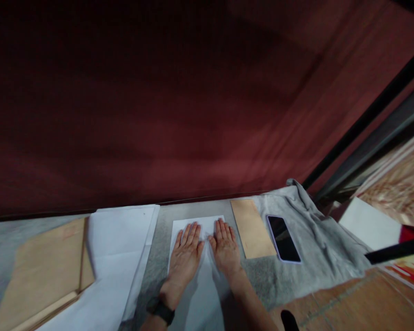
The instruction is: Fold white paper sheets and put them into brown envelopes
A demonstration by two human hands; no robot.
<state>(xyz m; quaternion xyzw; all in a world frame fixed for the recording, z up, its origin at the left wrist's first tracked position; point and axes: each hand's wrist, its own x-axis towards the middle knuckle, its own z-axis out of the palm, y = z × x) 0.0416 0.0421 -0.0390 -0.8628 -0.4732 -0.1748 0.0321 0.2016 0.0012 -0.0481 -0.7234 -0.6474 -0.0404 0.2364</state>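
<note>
Head view: at the lower centre of the frame, a sheet of white paper (pixel 200 294) lies on a grey cloth (pixel 327 257), its far edge towards the middle of the frame and its near part running down to the bottom edge; the left hand (pixel 186 253) lies flat on the left side of the sheet, palm down, fingers stretched forward, grasping nothing; the right hand (pixel 227 248) lies likewise on the right side, flat and released, its thumb pointing in towards the other thumb, with a gap between them; a dark watch (pixel 160 310) sits on the left wrist.

Just beside the right hand, right of centre, lies a small brown envelope (pixel 253 230); next to it, further right, is a phone (pixel 283 239) with a dark screen and a pale purple edge; at the lower left, larger white sheets (pixel 120 257) lie partly under a brown folder (pixel 48 262); a dark red curtain (pixel 179 115) fills the upper frame; a black bar (pixel 372 110) slants across the right side, above a white box (pixel 369 225).
</note>
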